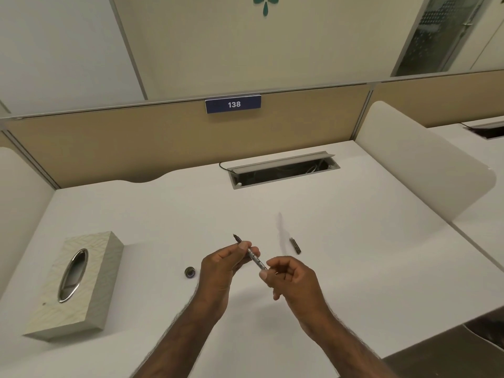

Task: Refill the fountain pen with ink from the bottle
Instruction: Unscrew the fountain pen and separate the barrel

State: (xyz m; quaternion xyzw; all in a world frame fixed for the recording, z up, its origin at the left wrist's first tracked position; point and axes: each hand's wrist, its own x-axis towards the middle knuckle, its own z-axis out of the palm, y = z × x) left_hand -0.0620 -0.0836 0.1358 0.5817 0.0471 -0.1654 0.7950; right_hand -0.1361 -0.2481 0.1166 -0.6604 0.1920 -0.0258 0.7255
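Above desk point(354, 214), hands point(226, 261) pinching fountain pen point(255, 257)

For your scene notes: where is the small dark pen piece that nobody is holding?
In the head view, the dark pen piece lies on the white desk, beyond and slightly right of the right hand.

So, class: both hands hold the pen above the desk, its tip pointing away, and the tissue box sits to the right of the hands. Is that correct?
Not quite. The head view shows the tissue box to the left of the hands, not the right. The left hand and right hand do hold the pen above the desk, tip pointing away.
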